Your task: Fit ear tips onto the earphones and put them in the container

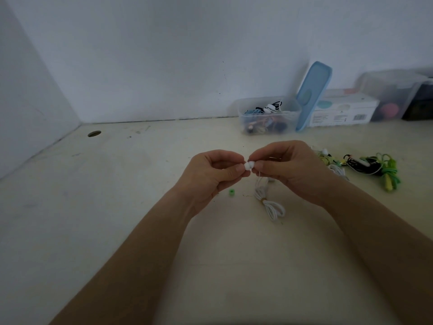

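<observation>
Table (117,231): pale, scuffed.
Container (240,116): clear, at the back by the wall, earphones inside; blue lid (311,95) leaning beside it.
Left hand (210,172): curled, pinching white ear tip (248,165).
Right hand (288,170): curled, pinching the same tip's other side.
White earphone cord (269,200): bundled, lying below right hand.
Green ear tip (231,192): loose on table.

Bare tabletop (105,207) fills the left and lower frame. At right, tangled earphones (365,165) and the upper-right container (269,116), lid (312,95) and boxes (344,111) crowd the way.
</observation>
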### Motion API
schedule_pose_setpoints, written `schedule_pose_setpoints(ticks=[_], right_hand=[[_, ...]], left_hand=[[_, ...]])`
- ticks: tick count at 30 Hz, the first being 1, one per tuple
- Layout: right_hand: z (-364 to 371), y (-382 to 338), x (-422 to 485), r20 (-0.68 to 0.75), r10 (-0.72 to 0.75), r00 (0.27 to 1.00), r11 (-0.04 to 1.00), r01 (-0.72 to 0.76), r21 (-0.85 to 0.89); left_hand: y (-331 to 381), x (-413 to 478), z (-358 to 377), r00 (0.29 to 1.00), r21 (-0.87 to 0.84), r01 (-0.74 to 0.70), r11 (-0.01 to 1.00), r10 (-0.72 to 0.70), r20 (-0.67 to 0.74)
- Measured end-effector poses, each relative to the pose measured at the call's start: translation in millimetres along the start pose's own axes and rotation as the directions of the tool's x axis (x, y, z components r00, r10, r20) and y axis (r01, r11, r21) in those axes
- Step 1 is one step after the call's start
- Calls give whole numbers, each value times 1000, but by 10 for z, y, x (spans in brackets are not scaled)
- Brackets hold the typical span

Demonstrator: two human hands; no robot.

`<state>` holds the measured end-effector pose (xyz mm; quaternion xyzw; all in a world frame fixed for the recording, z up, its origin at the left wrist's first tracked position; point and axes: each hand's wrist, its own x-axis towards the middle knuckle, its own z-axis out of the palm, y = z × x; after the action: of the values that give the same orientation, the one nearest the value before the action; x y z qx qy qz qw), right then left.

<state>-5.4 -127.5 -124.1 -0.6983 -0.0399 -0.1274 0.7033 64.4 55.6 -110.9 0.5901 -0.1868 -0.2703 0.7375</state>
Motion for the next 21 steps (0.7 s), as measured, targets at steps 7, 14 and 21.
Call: schedule_pose_setpoints(ticks=[7,14,21], right_hand=[[-6,26,4,-4,-16,1000,999,16,-40],[-14,37,7,-31,-47,998,996,44,-77],[18,25,-1,-60,-74,995,993,68,-95]], left_hand=[[-7,-5,3,1000,20,-4,1000,4,-1],[-13,3,2,1000,14,-13,1000,13,-4],[-35,14,10,999,26,-35,999,36,-30]])
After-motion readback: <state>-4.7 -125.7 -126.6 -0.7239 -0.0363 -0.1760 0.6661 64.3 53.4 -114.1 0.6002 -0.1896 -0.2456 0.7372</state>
